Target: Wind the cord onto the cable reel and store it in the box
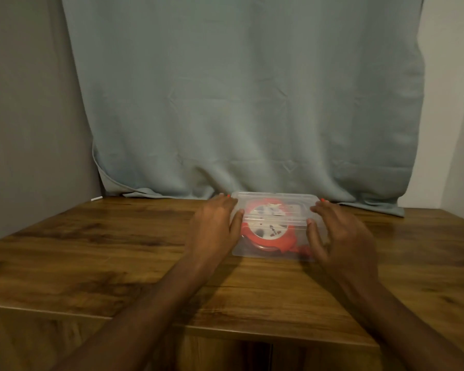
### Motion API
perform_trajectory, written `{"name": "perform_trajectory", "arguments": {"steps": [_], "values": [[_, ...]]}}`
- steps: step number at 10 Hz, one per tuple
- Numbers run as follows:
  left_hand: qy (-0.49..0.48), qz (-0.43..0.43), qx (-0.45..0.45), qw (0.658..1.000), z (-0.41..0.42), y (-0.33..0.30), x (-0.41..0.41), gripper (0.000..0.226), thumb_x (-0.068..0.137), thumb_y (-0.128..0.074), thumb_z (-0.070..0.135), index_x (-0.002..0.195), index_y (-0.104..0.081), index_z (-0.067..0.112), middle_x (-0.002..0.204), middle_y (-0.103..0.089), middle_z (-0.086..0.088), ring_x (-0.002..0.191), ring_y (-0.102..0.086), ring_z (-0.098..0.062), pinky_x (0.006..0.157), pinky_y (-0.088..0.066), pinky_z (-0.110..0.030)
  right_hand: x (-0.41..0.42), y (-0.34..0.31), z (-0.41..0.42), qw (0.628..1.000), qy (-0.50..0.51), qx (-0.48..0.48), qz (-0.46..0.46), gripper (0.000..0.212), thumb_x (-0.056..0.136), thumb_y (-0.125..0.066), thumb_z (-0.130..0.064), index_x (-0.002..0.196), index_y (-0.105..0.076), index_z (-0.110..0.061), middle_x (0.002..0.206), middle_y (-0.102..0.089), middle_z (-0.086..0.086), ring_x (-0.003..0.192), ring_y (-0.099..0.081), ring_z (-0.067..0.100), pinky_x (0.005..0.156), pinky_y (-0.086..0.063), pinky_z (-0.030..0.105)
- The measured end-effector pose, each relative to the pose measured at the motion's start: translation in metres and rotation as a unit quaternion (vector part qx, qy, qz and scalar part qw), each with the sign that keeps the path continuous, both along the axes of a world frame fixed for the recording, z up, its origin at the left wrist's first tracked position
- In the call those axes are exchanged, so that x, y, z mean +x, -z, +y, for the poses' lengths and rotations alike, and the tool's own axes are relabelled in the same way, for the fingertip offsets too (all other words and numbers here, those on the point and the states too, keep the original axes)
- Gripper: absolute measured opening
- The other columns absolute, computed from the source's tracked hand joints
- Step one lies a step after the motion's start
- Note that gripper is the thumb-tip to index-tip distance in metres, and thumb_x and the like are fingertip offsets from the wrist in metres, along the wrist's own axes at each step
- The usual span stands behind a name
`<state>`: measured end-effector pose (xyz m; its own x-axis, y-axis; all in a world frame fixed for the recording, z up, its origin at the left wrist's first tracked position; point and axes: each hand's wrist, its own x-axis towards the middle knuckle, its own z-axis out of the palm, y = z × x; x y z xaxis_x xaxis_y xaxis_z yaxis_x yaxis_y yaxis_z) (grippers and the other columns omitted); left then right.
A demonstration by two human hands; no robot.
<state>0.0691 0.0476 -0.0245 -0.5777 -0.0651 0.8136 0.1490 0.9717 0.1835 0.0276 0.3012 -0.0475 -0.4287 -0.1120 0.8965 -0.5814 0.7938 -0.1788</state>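
Observation:
A clear plastic box (275,197) with its lid on stands near the far edge of the wooden table (118,250). Inside it lies the red cable reel (265,238) with a white centre, seen through the lid. My left hand (214,226) rests against the box's left side, fingers spread, thumb on the lid. My right hand (338,231) is at the box's right side, fingers apart, thumb on the lid's edge. A bit of red cord (303,249) shows at the box's front right, partly hidden by my right hand.
A grey-blue curtain (252,103) hangs right behind the box and drapes onto the table's back edge. Grey wall stands at the left, white wall at the right. The table's front edge runs below my forearms.

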Motion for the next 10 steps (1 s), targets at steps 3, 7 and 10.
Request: {"name": "perform_trajectory", "arguments": {"steps": [3, 7, 10], "values": [[-0.039, -0.097, -0.083, 0.991, 0.007, 0.005, -0.006, 0.036, 0.1, -0.056, 0.02, 0.135, -0.063, 0.013, 0.134, -0.068, -0.007, 0.112, -0.068, -0.026, 0.088, -0.053, -0.036, -0.019, -0.006, 0.0, 0.977, 0.069, 0.165, -0.117, 0.049, 0.096, -0.055, -0.023, 0.14, -0.066, -0.005, 0.143, -0.068, 0.016, 0.119, -0.072, 0.035, 0.096, -0.058, 0.045], [-0.046, -0.199, -0.065, 0.977, -0.018, -0.008, -0.149, 0.056, 0.095, -0.062, 0.01, 0.149, -0.048, 0.008, 0.151, -0.054, -0.011, 0.127, -0.063, -0.033, 0.101, -0.052, -0.044, -0.147, -0.035, -0.036, 0.955, 0.062, 0.172, -0.234, 0.058, 0.102, -0.054, -0.03, 0.157, -0.046, -0.012, 0.164, -0.045, 0.009, 0.141, -0.055, 0.031, 0.112, -0.047, 0.041], [-0.044, -0.245, -0.064, 0.966, -0.022, -0.031, -0.155, 0.061, 0.098, -0.063, 0.024, 0.153, -0.042, 0.011, 0.157, -0.049, -0.01, 0.136, -0.057, -0.033, 0.105, -0.049, -0.045, -0.157, -0.052, -0.039, 0.954, 0.049, 0.159, -0.25, 0.064, 0.107, -0.044, -0.047, 0.161, -0.038, -0.013, 0.167, -0.042, 0.011, 0.149, -0.045, 0.032, 0.119, -0.037, 0.042]]}}
